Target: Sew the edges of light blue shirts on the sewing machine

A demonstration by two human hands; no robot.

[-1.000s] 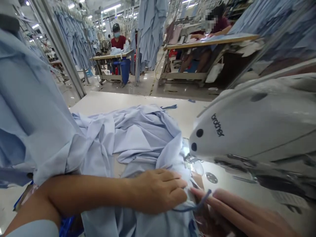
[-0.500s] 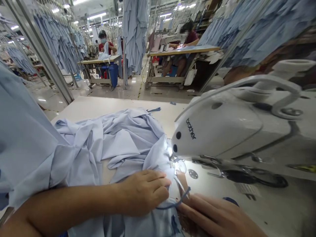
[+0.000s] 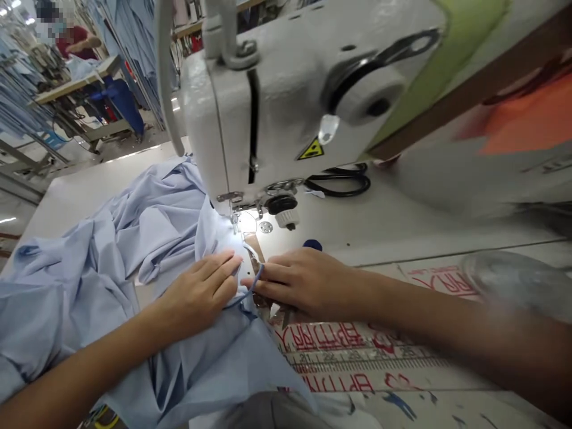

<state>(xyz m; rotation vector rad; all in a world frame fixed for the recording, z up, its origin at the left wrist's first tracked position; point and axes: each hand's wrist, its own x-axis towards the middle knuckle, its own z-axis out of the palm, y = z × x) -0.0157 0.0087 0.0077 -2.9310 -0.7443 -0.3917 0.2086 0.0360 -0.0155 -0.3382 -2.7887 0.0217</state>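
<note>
Light blue fabric [image 3: 152, 226], gathered in loose folds, lies to the left of a white sewing machine [image 3: 277, 119] and runs under its lit needle area [image 3: 235, 221]. My left hand [image 3: 203, 289] rests flat on this cloth just before the needle, fingers stretched out and close together. Beside it, my right hand [image 3: 304, 283] has its fingertips at the fabric's right edge, closed on a narrow darker blue strip [image 3: 256, 279] that curves up in a loop. Its thumb is hidden. A greyish pointed piece [image 3: 286, 319] shows under the right palm, too unclear to name.
A black-and-white round knob [image 3: 286, 211] hangs beside the needle. A black cable [image 3: 339, 182] and a dark blue round object [image 3: 312, 245] lie on the white tabletop [image 3: 370, 226]. Red-printed measuring tape markings [image 3: 348, 357] line the front edge. A person [image 3: 75, 39] works at another table behind.
The view has swung right and down, so the machine and hands appear further left. Both hands stay by the needle; my right forearm is now in full view.
</note>
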